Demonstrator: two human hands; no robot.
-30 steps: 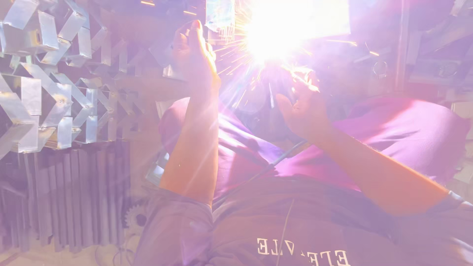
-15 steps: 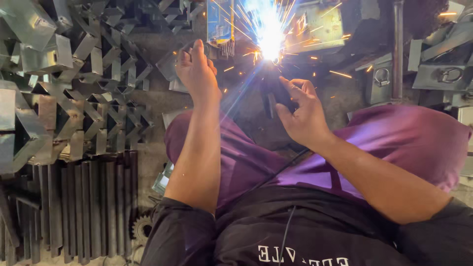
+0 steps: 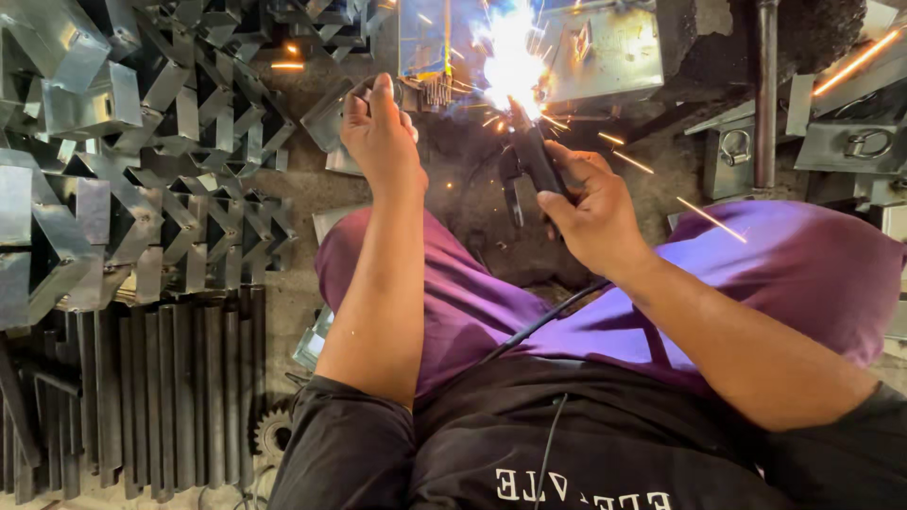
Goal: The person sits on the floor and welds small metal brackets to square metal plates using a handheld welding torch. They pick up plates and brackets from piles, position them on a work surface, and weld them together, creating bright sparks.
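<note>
The right hand (image 3: 590,203) had its fingers wrapped tight around a black holder (image 3: 529,165) with smooth hard grips. Its tip touched a flat grey metal plate (image 3: 605,47) at the top, where a white flash (image 3: 510,52) threw thin orange sparks. The left hand (image 3: 378,132) gripped the edge of a shiny metal piece (image 3: 331,118) beside the plate. A thin black cable (image 3: 534,326) ran over the soft purple trousers (image 3: 775,274). Folded shiny brackets (image 3: 123,189) and dark straight bars (image 3: 151,397) lay on the left.
</note>
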